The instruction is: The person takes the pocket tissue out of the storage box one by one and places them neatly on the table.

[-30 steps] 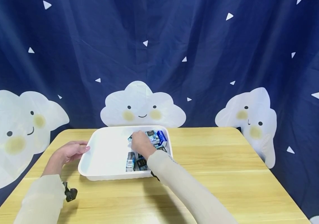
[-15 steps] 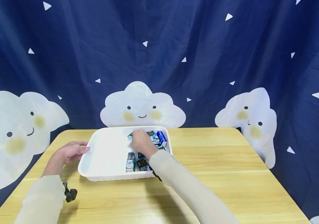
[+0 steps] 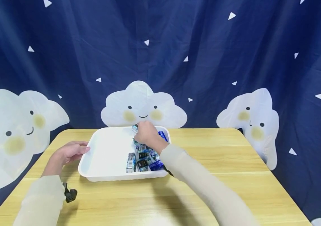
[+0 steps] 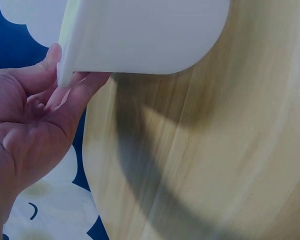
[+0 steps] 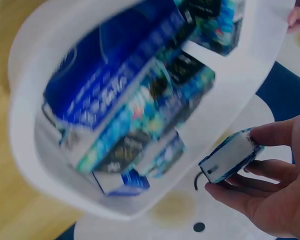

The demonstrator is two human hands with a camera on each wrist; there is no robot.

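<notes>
At its left end, a white plastic tray [image 3: 107, 153] is gripped by my left hand [image 3: 71, 152]. In the left wrist view the thumb presses the rim [image 4: 65, 75], with the fingers beneath. My right hand [image 3: 147, 133] is over the tray's far right part. It pinches a small blue-green printed pack [image 5: 230, 156], shaped like a pocket tissue pack, between thumb and fingers. The right wrist view shows this pack outside the rim's outline, apart from the others. More printed packs [image 3: 142, 164] lie jumbled in the tray's right part; a dark blue pack [image 5: 115, 65] lies among them.
The tray stands near the far edge of a wooden table [image 3: 219, 169]. Behind it hangs a dark blue curtain [image 3: 205, 78] with white clouds and triangles. A black wrist camera [image 3: 71, 194] sits below the left hand.
My right hand has lifted from among the packs toward the tray's far rim, with a small printed pack in its fingers. More packs show beneath it. The left hand stays on the tray.
</notes>
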